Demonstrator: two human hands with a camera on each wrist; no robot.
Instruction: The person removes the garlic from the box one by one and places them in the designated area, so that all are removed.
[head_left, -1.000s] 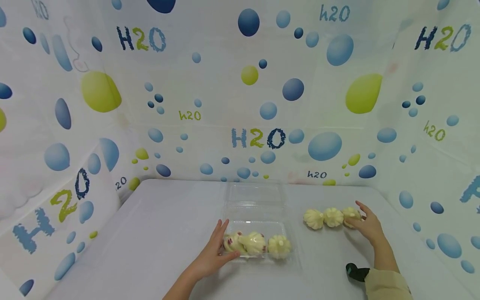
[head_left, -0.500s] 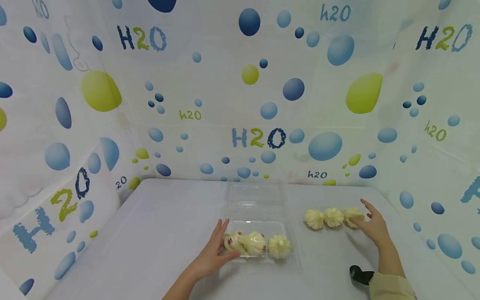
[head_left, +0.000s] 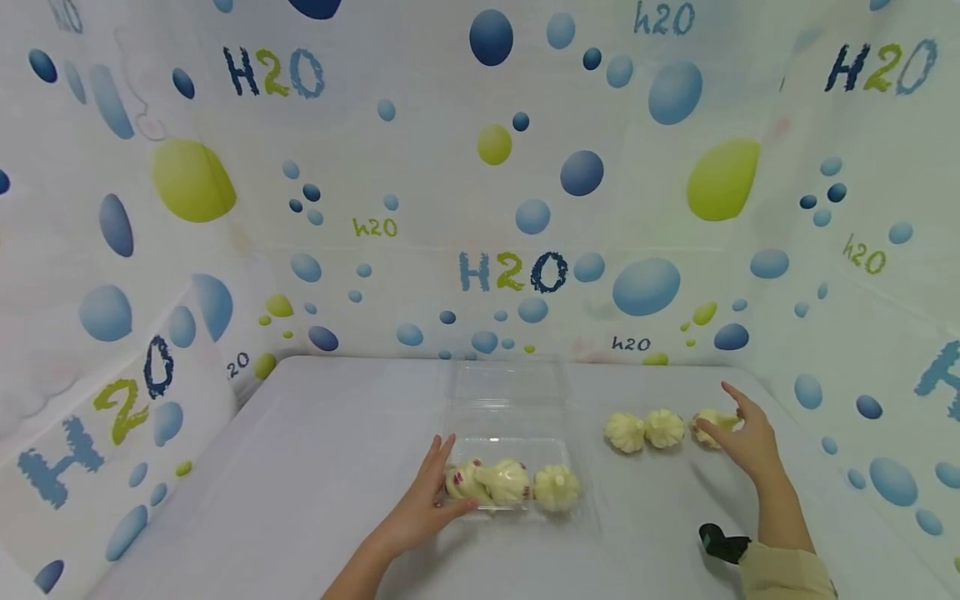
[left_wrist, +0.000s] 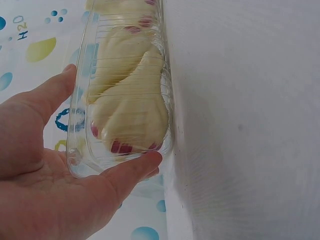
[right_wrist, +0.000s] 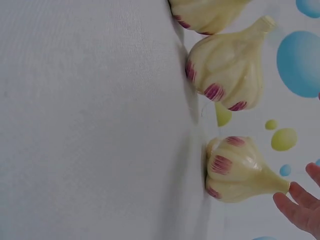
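From way over on my end I can see the clear plastic box [head_left: 540, 450] sitting on a white table [head_left: 337, 433], lid [head_left: 506, 385] open behind it. Three fake-looking garlic bulbs are in there: the left bulb [head_left: 467, 481] and middle bulb [head_left: 508, 482] snug together with purple patches showing, then the right-end bulb [head_left: 557, 487] with its stem up. Person's left hand [head_left: 420, 508] is at the left end of the box, fingers spread and pretty straight, just touching the plastic, thumb along the near side. Three more bulbs are lined up to the right of the box and a bit behind its front edge: the nearest loose bulb [head_left: 625, 432] and second loose bulb [head_left: 664, 429] side by side, then the farthest loose bulb [head_left: 705, 432], apart from those two and tipped with its stem pointing away from the box. The right hand [head_left: 753, 446] is at that one, fingertips right by the stem, index finger sticking up; honestly can't tell if it's pinching or only touching.
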